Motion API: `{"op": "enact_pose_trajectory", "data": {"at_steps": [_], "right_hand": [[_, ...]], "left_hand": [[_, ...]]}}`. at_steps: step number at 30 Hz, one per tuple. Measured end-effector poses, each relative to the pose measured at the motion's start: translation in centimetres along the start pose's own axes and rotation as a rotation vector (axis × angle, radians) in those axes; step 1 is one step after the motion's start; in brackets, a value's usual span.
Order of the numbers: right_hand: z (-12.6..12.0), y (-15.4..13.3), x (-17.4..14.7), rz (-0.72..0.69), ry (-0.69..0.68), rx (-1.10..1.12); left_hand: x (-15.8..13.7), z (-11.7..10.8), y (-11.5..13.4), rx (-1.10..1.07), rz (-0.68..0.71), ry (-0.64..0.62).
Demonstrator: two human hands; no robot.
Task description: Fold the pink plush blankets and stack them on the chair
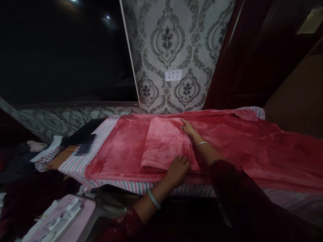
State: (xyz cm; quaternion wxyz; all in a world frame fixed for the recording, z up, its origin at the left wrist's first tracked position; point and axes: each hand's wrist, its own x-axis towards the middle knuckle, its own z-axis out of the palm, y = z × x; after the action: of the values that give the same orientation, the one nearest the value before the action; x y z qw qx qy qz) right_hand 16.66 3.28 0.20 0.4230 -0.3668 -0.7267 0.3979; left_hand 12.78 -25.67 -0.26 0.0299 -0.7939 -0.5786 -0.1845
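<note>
A pink plush garment or cloth (pixel 164 144), folded into a thick rectangle, lies on the red plush blanket (pixel 113 148); I cannot tell its exact kind. My left hand (pixel 178 169), a pale bangle on its wrist, rests on the near right part of the folded cloth, fingers lying over its surface. At the far right corner, my right hand (pixel 188 128) touches the cloth with fingers stretched and apart. A thin silver bracelet circles that wrist. Neither hand visibly grips the fabric.
A striped cloth (pixel 75 167) shows under the blanket along the left end and front edge. Behind stand a large dark screen (pixel 65 53) and a patterned wall with a "277" label (pixel 173 75). At lower left is a pink-topped piece (pixel 80 215) bearing white items.
</note>
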Motion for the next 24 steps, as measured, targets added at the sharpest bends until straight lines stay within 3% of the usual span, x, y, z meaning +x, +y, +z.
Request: {"op": "enact_pose_trajectory", "data": {"at_steps": [5, 11, 15, 17, 19, 21, 24], "right_hand": [[-0.2, -0.9, 0.5, -0.016, 0.065, -0.061], [-0.3, -0.4, -0.4, 0.074, 0.049, -0.199], [0.3, -1.4, -1.7, 0.089, 0.043, -0.289], [0.7, -2.4, -3.2, 0.017, -0.012, -0.389], [1.1, -3.2, -5.4, -0.123, -0.120, -0.562], [1.2, -3.6, -8.0, -0.245, -0.241, -0.755], [1.0, -3.5, -11.5, -0.276, -0.368, -0.936]], "left_hand": [[0.8, 0.3, 0.4, -0.021, -0.048, 0.098], [0.6, 2.5, 1.9, 0.141, -0.033, 0.043], [0.1, 0.7, 2.4, 0.025, 0.057, 0.016], [-0.2, -1.1, 2.0, -0.057, 0.102, 0.020], [-0.9, -2.8, 1.0, -0.064, 0.021, 0.071], [-1.9, -4.0, -0.3, 0.023, -0.167, 0.151], [-3.8, -4.1, -2.2, 0.190, -0.382, 0.124]]}}
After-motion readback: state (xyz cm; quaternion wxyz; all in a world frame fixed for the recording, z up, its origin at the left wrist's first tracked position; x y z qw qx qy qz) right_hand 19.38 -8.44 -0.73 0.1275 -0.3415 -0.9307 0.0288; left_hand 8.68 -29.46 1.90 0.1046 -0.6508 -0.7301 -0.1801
